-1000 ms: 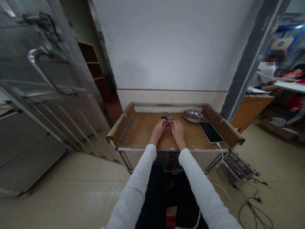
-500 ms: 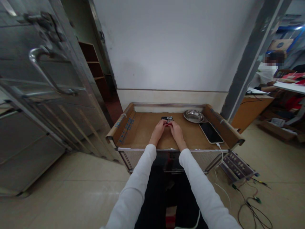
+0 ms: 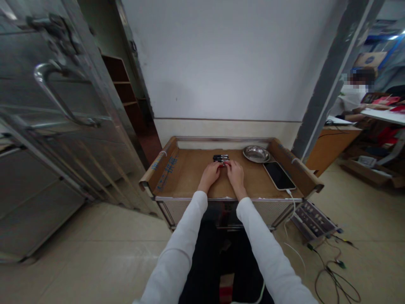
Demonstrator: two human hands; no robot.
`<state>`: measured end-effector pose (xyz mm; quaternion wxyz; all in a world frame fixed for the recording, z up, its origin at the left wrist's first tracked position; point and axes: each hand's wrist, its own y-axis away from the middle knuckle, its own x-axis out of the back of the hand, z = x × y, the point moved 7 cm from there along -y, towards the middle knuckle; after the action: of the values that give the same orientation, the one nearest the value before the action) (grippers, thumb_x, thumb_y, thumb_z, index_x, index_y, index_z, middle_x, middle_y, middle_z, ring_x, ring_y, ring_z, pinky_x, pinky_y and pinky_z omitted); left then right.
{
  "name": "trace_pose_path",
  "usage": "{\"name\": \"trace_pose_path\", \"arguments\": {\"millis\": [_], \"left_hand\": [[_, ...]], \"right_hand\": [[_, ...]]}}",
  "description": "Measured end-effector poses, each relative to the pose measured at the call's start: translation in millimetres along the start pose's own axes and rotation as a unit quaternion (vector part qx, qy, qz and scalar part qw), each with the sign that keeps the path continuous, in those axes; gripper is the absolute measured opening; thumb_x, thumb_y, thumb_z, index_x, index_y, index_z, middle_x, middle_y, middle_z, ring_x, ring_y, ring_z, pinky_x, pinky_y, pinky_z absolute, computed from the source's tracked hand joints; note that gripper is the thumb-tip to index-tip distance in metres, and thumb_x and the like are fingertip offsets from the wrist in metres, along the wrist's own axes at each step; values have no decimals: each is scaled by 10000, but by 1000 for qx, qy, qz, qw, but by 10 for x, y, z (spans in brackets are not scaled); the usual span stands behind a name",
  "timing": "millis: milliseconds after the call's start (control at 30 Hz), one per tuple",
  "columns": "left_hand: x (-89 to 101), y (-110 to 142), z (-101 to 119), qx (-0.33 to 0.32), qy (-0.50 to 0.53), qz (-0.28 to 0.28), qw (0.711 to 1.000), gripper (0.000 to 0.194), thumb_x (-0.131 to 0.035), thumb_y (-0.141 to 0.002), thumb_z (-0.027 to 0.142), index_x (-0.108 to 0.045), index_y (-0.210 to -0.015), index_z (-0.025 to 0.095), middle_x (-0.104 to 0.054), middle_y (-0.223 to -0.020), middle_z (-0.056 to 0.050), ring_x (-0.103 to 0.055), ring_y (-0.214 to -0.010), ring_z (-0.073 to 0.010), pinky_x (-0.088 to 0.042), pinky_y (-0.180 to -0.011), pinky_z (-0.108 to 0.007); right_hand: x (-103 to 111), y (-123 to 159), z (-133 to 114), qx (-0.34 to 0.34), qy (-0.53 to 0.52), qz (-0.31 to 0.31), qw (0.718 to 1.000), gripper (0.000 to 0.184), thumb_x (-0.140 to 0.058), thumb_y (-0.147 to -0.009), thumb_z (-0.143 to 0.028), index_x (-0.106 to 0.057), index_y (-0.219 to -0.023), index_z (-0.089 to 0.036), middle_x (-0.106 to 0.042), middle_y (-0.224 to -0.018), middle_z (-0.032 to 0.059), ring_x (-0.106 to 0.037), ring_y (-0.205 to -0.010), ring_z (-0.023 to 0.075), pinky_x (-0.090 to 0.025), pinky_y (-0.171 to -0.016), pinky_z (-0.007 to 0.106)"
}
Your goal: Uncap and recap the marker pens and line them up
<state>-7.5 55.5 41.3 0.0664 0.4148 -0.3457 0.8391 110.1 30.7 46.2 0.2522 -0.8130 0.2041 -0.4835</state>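
Observation:
On the brown cardboard lining of a cart top, several small black-and-silver stick-like pieces (image 3: 220,157) lie side by side, just beyond my fingertips. My left hand (image 3: 210,175) is closed, its fingertips pressed together at the near edge of this row. Facing it from the right, my right hand (image 3: 235,173) has its fingers curled in the same way. A small dark and shiny bit shows between the two sets of fingertips. Fingers cover most of it, so its kind cannot be made out.
To the right are a round steel dish (image 3: 256,154) and a phone (image 3: 279,175) with a white cable. Raised cardboard sides edge the cart (image 3: 190,181). An instrument box (image 3: 313,221) with loose leads sits on the floor. A metal door stands left; a person sits far right.
My right hand has shifted slightly, and its fingers sit a little higher over the row. More of the black-and-silver pieces shows. The view has moved slightly.

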Motion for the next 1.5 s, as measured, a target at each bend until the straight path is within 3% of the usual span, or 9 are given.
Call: {"name": "trace_pose_path", "arguments": {"millis": [167, 300, 533, 700, 833, 967, 1167, 1300, 1500], "left_hand": [[-18, -12, 0, -6, -42, -22, 999, 281, -533, -867, 172, -610, -1137, 164, -645, -1133, -99, -593, -1039, -213, -454, -961, -368], [-64, 2, -16, -7, -66, -55, 996, 208, -562, -875, 259, -667, -1040, 189, -641, -1058, -82, -599, -981, -201, -467, -914, -340], [42, 21, -24, 32, -95, -2, 995, 208, -487, -920, 254, -647, -1029, 178, -631, -1024, -76, -607, -929, -177, -471, -864, -294], [102, 31, 28, 8, -65, 25, 998, 190, -478, -924, 243, -621, -1040, 195, -636, -1024, -69, -611, -930, -179, -477, -861, -301], [155, 33, 2, 36, -35, 65, 997, 220, -422, -950, 247, -582, -1089, 188, -621, -1035, -76, -617, -928, -165, -473, -836, -272], [151, 30, -55, 83, -78, 69, 991, 236, -390, -958, 238, -571, -1088, 162, -622, -1041, -108, -616, -913, -186, -460, -820, -292], [356, 159, -201, 188, -180, 189, 947, 249, -340, -950, 197, -580, -996, 153, -639, -957, -132, -552, -989, -256, -437, -883, -400], [325, 204, -280, 236, -172, 163, 942, 319, -267, -917, 88, -574, -999, 111, -595, -1047, -175, -541, -1051, -278, -432, -908, -425], [271, 197, -319, 215, -124, 171, 953, 349, -225, -884, 39, -550, -1001, 81, -574, -1041, -197, -526, -1089, -288, -404, -961, -477]], "right_hand": [[37, 3, 56, -40, 43, 10, 998, 269, -383, -959, -276, -622, -1019, -167, -649, -984, 97, -536, -899, 203, -339, -805, 302], [43, 24, 94, -75, 77, -12, 994, 254, -398, -953, -250, -632, -1015, -170, -638, -981, 106, -527, -896, 206, -325, -784, 306], [27, 47, 141, -92, 69, -23, 993, 261, -394, -946, -244, -636, -1011, -174, -631, -990, 119, -538, -904, 218, -346, -802, 320], [-2, 6, 28, -13, -42, -24, 999, 333, -346, -924, -196, -604, -1133, -175, -651, -1059, 115, -572, -969, 215, -411, -878, 339], [-15, 4, -180, 84, -142, -55, 985, 599, -343, -857, -121, -301, -1447, -213, -561, -1292, 88, -517, -1192, 177, -409, -995, 331], [-39, 12, -215, 95, -160, -49, 981, 720, -379, -815, -113, -149, -1496, -168, -411, -1446, 98, -387, -1333, 165, -351, -1085, 347], [-194, 20, -14, 46, -87, -40, 994, 512, -369, -819, -84, -495, -1313, -126, -482, -1376, 135, -419, -1280, 209, -339, -1094, 403], [-264, 30, 52, 39, -50, -52, 997, 459, -389, -825, -82, -563, -1247, -132, -495, -1347, 136, -414, -1255, 230, -365, -1060, 402], [-298, 34, 65, 40, -24, -55, 997, 401, -417, -823, -87, -610, -1167, -163, -526, -1278, 137, -438, -1187, 240, -376, -1016, 415]]}}
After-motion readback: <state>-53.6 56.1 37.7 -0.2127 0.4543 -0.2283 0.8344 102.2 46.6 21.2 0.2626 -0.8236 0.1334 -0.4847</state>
